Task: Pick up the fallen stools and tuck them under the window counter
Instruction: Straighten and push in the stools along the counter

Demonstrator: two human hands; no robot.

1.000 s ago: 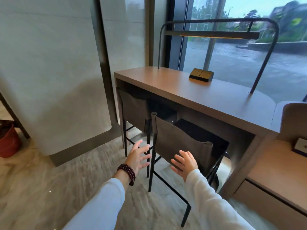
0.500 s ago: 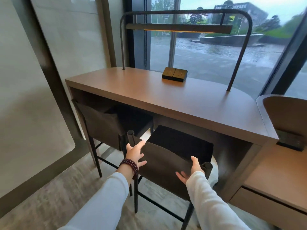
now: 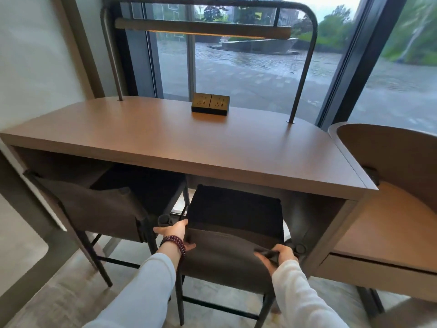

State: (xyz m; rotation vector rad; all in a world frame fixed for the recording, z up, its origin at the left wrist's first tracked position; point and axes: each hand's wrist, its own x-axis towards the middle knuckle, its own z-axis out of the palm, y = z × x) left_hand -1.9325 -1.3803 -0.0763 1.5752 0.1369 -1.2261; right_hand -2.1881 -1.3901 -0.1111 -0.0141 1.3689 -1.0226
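Two dark stools with brown sling backs stand upright at the brown window counter (image 3: pixel 212 157). The left stool (image 3: pixel 104 209) has its seat under the counter top. The right stool (image 3: pixel 234 216) stands in front of me with its black seat partly under the counter. My left hand (image 3: pixel 175 233) grips the left end of its backrest. My right hand (image 3: pixel 279 255) is closed over the right end of the same backrest.
A brass socket box (image 3: pixel 210 104) sits on the counter under a bent-tube lamp (image 3: pixel 203 30). A lower wooden bench with a curved back (image 3: pixel 387 228) adjoins the counter on the right. A pale wall panel (image 3: pixel 35 67) stands at the left. The floor is grey marble.
My view has swung to face the counter squarely. Both hands went from hovering open near the right stool's backrest to gripping it, and its seat now reaches further under the counter.
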